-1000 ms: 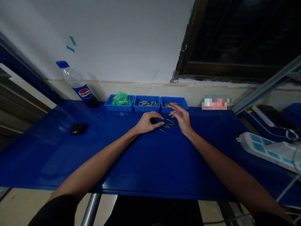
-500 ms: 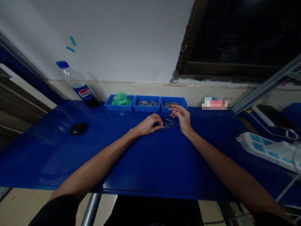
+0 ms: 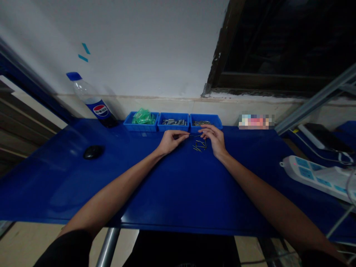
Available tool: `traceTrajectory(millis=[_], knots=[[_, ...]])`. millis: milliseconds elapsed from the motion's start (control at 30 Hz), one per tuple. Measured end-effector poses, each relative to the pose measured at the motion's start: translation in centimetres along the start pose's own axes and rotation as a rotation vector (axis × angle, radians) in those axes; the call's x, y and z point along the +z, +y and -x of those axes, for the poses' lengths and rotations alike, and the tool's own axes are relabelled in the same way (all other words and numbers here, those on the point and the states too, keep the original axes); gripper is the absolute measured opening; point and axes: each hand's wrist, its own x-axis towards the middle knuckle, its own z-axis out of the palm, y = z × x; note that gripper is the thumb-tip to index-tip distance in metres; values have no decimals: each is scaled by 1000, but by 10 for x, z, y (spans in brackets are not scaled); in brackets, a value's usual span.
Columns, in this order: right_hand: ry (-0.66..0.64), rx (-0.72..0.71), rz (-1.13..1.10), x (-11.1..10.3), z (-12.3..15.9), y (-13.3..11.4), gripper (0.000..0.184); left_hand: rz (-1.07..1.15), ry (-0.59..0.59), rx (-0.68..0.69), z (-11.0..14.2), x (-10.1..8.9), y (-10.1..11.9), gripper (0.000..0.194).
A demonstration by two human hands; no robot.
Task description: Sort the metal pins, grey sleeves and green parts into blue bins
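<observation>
My left hand (image 3: 170,141) is closed in a pinch, with a thin dark screw (image 3: 191,135) sticking out from its fingertips to the right. Facing it, my right hand (image 3: 215,140) has its fingers curled and pinches another slim screw (image 3: 197,136), whose end points left. The two screw ends are close; whether they touch I cannot tell. Below them, several loose yellowish screws (image 3: 199,145) lie in a small pile on the blue tabletop (image 3: 180,185). Just behind my right fingers stands a blue bin (image 3: 219,121) with more screws.
Beside it stand a blue bin (image 3: 174,129) of grey metal-looking pieces and another bin (image 3: 140,128) with green plastic pieces. A cola bottle (image 3: 100,111) and a black mouse (image 3: 92,152) are on the left. At right lies a white power strip (image 3: 314,178).
My left hand has moved up and slightly left from the screw pile, now with a screw between its fingertips. My right hand has barely moved.
</observation>
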Motion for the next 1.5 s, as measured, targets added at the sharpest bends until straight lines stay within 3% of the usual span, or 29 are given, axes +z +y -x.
traceTrajectory(millis=[233,367,500,667,800,933,1033,1500], knots=[[-138,-20,72,3,4,-2,26,195,-21,-66,-2,1,-2,33],[-271,-41,97,3,7,-6,24,187,-48,-63,-1,0,1,32],[-312,-24,53,2,8,-6,22,187,-80,-63,0,0,3,32],[-250,-4,-15,1,6,-6,23,0,-33,-4,2,4,5,30],[-178,-22,-13,1,3,-5,42,-320,-26,132,4,5,10,24],[-162,-26,6,1,1,0,56,-458,-174,350,6,6,16,26],[-128,-15,10,0,1,2,54,-482,-340,469,7,6,17,29],[-78,11,14,0,0,2,42,-475,-344,399,4,5,13,19]])
